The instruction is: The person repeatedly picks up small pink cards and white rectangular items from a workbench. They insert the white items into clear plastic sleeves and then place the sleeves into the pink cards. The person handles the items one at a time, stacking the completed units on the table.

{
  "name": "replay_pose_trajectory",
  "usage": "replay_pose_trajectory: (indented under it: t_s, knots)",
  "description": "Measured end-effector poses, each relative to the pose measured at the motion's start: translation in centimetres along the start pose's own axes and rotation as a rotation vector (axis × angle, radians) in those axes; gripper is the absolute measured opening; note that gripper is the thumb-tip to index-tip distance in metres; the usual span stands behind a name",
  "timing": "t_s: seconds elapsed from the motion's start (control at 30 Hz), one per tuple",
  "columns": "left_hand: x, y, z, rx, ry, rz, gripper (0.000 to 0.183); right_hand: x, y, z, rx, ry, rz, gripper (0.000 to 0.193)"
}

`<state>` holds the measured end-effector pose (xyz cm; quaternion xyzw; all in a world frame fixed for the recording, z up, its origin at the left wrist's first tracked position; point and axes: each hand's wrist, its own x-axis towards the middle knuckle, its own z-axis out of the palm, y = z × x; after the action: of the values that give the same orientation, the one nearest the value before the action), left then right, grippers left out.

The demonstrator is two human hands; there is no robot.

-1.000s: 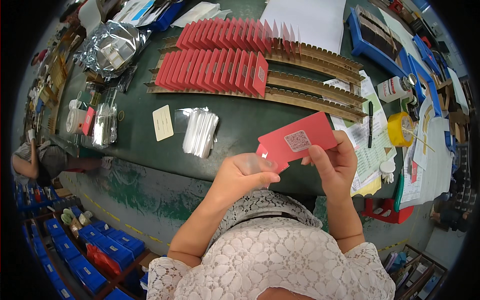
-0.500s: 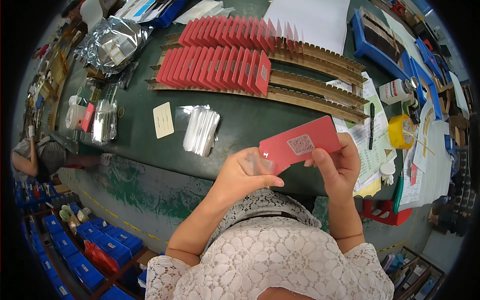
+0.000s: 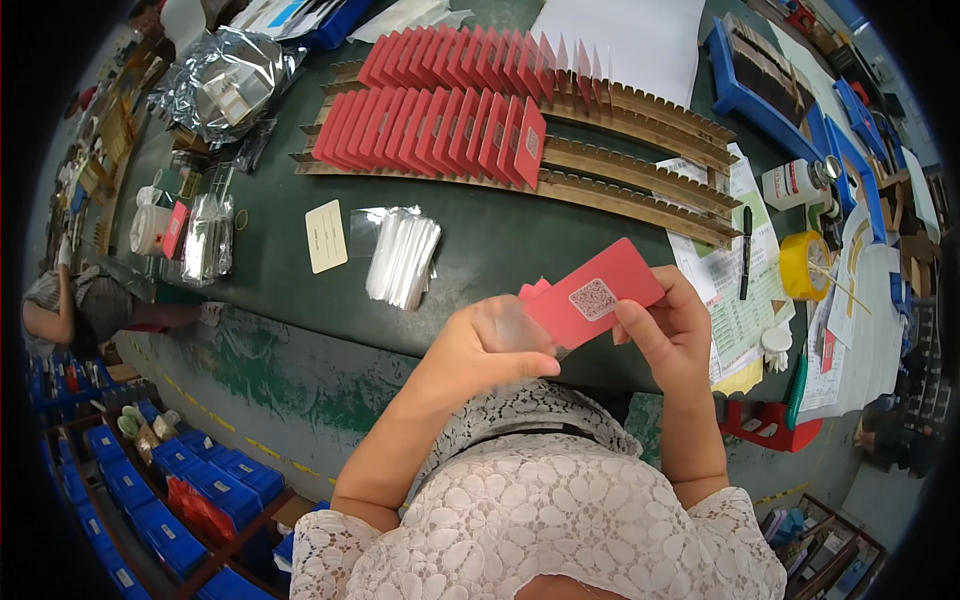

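Between the thumb and fingers of my right hand (image 3: pixel 672 330) is a red card (image 3: pixel 625 270) with a square printed code on its face. My left hand (image 3: pixel 465 350) pinches a clear plastic sleeve (image 3: pixel 515 328), and the card's left end meets the sleeve; whether it is inside I cannot tell. Behind the card a small red corner (image 3: pixel 536 288) peeks out near my left fingers. Farther off, many red cards (image 3: pixel 430 130) stand upright in two rows in slotted wooden racks (image 3: pixel 640 190). A stack of clear sleeves (image 3: pixel 403 258) lies on the green table, beside a cream card (image 3: pixel 325 237).
To the right are printed papers (image 3: pixel 740 320), a black pen (image 3: pixel 746 252), a yellow tape roll (image 3: pixel 803 265) and a white bottle (image 3: pixel 790 184). Blue trays (image 3: pixel 745 90) stand behind them. A silver foil bag (image 3: pixel 225 90) and wrapped packs (image 3: pixel 208 240) sit at the left.
The red card has tilted more steeply and shifted slightly left with my right hand. The clear sleeve and a red corner behind the card show more. Both hands keep their grip.
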<state>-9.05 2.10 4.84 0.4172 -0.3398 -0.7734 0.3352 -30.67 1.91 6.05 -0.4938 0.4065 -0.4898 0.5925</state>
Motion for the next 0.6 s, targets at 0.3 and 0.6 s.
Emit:
replay_pose_trajectory:
  t_s: [0.3,0.6]
  knots:
    - [0.3,0.2,0.6,0.025,0.084,0.056,0.021,0.5,-0.1,0.8,-0.042,-0.009,0.14,0.028]
    - [1.1,-1.0,-1.1,-0.013,0.089,0.115,0.014,-0.4,0.4,1.7,-0.56,-0.17,-0.042,0.044]
